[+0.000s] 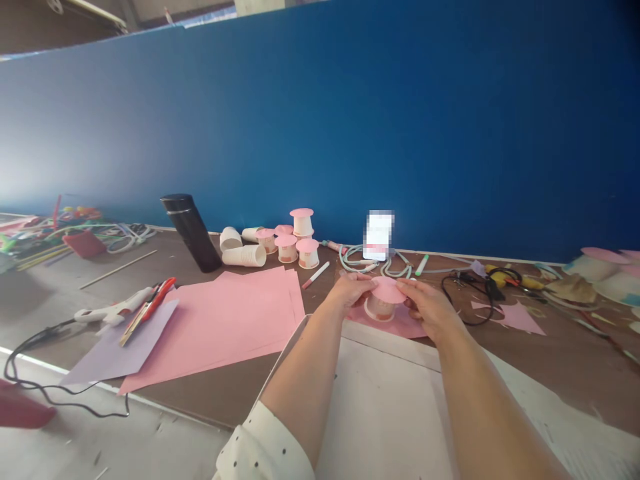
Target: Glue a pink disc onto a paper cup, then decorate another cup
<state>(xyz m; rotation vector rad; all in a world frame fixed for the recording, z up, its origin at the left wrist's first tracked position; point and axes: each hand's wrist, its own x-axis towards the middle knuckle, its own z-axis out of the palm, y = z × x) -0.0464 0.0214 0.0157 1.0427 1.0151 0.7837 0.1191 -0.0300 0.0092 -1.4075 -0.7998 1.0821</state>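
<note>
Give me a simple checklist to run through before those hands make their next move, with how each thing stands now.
1. Left hand in place: ok, fingers at the left edge of the pink disc.
2. Right hand in place: ok, fingers at the disc's right edge.
3. Cup standing steadily: ok as far as visible; the paper cup stands rim down on a pink sheet.
4. Disc stuck to the cup: cannot tell; it covers the top, but the join is hidden.
5. Utility knife put away: not ok, it lies on the purple sheet, though well away from both hands.
</note>
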